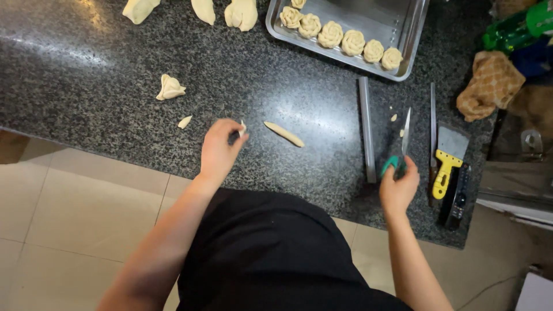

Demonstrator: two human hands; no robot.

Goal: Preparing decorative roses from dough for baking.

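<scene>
I see left hand (219,148) pinching small dough bit (242,128) at fingertips, near edge of dark granite counter (86,69). Rolled dough strip (284,133) lies just right of it, not touched. Right hand (397,187) clenched on green handle of knife (403,144), blade pointing far. Yellow-handled scraper (449,155) just right of knife. Folded dough piece (170,88) far-left of left hand. Metal tray (403,40) at far side, row of rose-shaped dough pieces (343,37) inside.

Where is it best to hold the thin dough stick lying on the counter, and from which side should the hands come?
Grip the dough stick near its middle, coming from above with fingertips across its narrow width. It lies flat and slanted on the counter, thin and tapered, so its ends would probably bend.
</scene>
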